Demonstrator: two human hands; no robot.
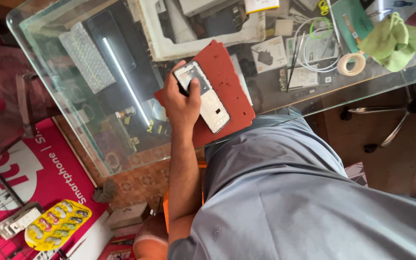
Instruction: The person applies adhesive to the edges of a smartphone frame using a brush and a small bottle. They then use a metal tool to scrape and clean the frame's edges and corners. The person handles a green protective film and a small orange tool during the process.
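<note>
My left hand [181, 103] grips the upper end of an opened smartphone [207, 98], a white inner frame with a dark top section. The thumb lies across the phone and the fingers wrap its far edge. The phone rests on a red work mat [232, 72] that lies on a glass table [49, 29] and overhangs its near edge. My right hand is out of view; only a bit of that forearm shows at the right edge. My grey shirt fills the lower right.
On the glass lie a white tray [169, 45] of parts, a tape roll [351, 63], a green cloth [393, 41], tweezers [293, 62], a coiled white cable [314, 48] and small cards. A chair base [386, 120] stands right. A yellow blister pack [58, 224] lies lower left.
</note>
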